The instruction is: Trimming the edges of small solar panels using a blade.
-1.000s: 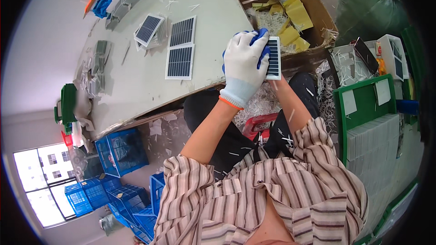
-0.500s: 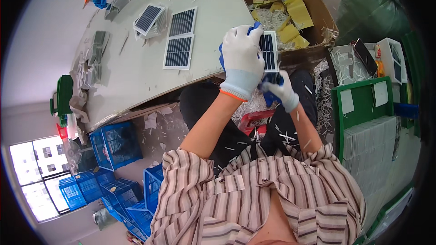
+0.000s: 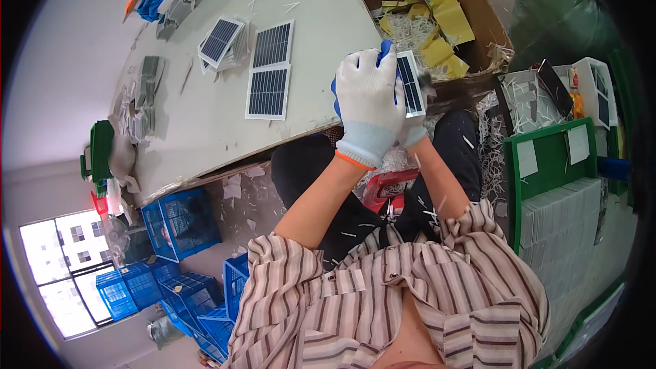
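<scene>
My left hand (image 3: 369, 96), in a white knit glove with blue-coated fingers, grips a small white-framed solar panel (image 3: 411, 82) by its left side, over the table's right edge. My right hand (image 3: 412, 133), gloved the same way, reaches up beneath the left hand and the panel. Its fingers are mostly hidden, and a blur shows at the panel's right edge. Two similar solar panels (image 3: 267, 92) lie end to end on the table to the left. Beyond them is a stack of panels (image 3: 220, 42), its top one turned askew.
Right of the pale table (image 3: 205, 143) stands a cardboard box (image 3: 478, 17) with white strips and yellow pieces. A green crate (image 3: 512, 178) of stacked white-edged pieces is at the right. Blue crates (image 3: 181, 222) stand lower left. A green sack (image 3: 560, 14) fills the far right.
My right hand has moved up from below the panel to beneath and behind it. The panel has shifted slightly right and tilted, still in my left hand.
</scene>
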